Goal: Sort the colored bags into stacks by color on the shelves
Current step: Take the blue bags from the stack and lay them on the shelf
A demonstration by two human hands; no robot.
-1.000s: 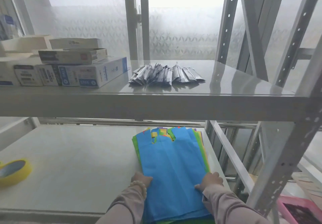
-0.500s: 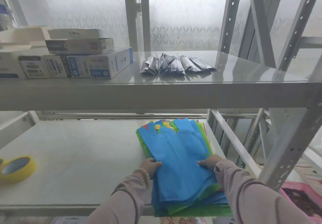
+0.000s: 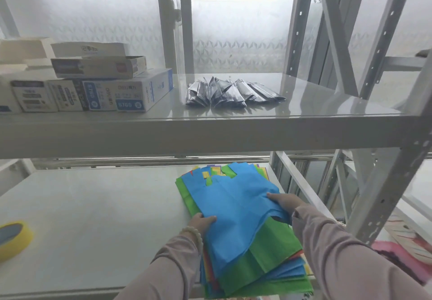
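Head view: where does the blue bag [image 3: 233, 208] lie?
— Thin, matte, creased, atop the fanned multicoloured pile [image 3: 271, 250] on the smooth grey lower shelf [image 3: 93, 218]; the left hand [image 3: 201, 224] pinches its left edge, the right hand [image 3: 284, 202] grips its bunched right edge.

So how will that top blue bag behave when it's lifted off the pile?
Probably floppy: the top blue bag creases and bunches where the right hand grips it. Likely light, since it looks like a thin sheet. It may drag the green bag beneath askew.
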